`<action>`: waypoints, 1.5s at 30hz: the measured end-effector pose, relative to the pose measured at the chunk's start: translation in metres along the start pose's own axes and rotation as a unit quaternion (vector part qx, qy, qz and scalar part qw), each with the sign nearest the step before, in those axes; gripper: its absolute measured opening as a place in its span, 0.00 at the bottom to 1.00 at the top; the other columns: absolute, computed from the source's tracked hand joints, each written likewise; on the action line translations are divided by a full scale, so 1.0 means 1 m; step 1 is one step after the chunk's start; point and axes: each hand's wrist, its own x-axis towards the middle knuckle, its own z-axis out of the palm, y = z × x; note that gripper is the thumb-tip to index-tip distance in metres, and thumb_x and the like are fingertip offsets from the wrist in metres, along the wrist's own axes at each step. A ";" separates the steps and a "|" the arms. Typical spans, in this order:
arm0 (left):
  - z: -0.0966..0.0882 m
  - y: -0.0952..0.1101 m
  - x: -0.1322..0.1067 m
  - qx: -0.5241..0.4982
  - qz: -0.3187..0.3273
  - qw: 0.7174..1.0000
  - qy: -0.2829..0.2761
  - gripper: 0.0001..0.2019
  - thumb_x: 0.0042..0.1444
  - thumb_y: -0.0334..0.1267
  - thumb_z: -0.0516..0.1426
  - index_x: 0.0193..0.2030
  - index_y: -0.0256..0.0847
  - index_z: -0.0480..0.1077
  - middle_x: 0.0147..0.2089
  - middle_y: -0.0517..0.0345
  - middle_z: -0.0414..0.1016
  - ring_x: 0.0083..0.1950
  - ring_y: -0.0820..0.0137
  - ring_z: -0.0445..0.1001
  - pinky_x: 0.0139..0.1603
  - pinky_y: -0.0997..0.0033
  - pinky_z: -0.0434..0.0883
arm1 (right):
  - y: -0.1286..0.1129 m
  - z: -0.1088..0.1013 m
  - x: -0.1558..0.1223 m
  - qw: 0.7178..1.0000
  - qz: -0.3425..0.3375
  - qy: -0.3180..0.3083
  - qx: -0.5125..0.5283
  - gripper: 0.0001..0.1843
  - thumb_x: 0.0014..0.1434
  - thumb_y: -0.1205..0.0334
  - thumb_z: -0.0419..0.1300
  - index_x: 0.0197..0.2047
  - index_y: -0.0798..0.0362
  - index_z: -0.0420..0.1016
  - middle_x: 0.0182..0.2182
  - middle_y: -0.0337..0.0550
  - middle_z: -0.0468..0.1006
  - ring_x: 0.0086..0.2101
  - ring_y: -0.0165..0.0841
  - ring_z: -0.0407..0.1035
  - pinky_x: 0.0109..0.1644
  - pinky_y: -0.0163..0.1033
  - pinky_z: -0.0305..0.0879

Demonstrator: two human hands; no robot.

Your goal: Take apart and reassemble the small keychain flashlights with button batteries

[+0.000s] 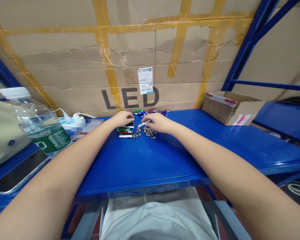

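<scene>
The left hand (123,118) is held cupped, fingers curled downward over the right end of a row of slim metal penlights (125,132); contact is seen, but whether anything is grasped cannot be told, as the palm and fingers hide what lies beneath. A short silver penlight (142,124) is pinched in the fingertips of the right hand (156,122), its tip angled toward the left hand. Just beside the row, a loose scatter of small button cells (148,131) is spread on a blue steel shelf (140,166), with a further colored bunch of penlights (150,112) lying at the far edge. The penlights are judged light and stiff, with smooth round bodies apt to roll and best taken by the barrel between finger and thumb. The cells are judged slippery and hard to lift from a flat surface, so an edge pinch seems likeliest to hold. Cell count and markings are too small to be read. The far bunch is partly blocked by the hands, and its individual pieces cannot be separated. A plastic water bottle (37,123) stands off to the left.
</scene>
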 end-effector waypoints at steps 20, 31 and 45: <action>-0.001 0.000 -0.001 -0.031 -0.024 0.999 -0.008 0.11 0.51 0.40 0.58 0.39 0.38 0.74 0.36 0.54 0.78 0.36 0.67 0.74 0.36 0.72 0.66 | -0.048 0.029 -0.004 0.992 -0.102 -0.061 -0.050 0.05 0.56 0.62 0.63 0.32 0.54 0.77 0.32 0.45 0.77 0.36 0.34 0.68 0.40 0.37 0.59; -0.017 0.026 -0.002 0.003 0.085 0.987 -0.135 0.10 0.48 0.37 0.59 0.37 0.40 0.78 0.35 0.59 0.79 0.35 0.68 0.73 0.38 0.72 0.64 | -0.026 0.012 0.002 0.993 -0.027 0.109 -0.043 0.10 0.60 0.59 0.57 0.36 0.54 0.77 0.32 0.43 0.76 0.33 0.32 0.66 0.37 0.36 0.57; -0.026 0.046 0.006 0.098 0.057 0.982 -0.151 0.15 0.48 0.36 0.60 0.44 0.44 0.76 0.41 0.56 0.80 0.38 0.66 0.75 0.37 0.72 0.66 | 0.040 -0.023 0.000 0.968 0.120 0.207 -0.081 0.08 0.58 0.61 0.57 0.32 0.54 0.76 0.30 0.44 0.77 0.32 0.34 0.67 0.37 0.38 0.60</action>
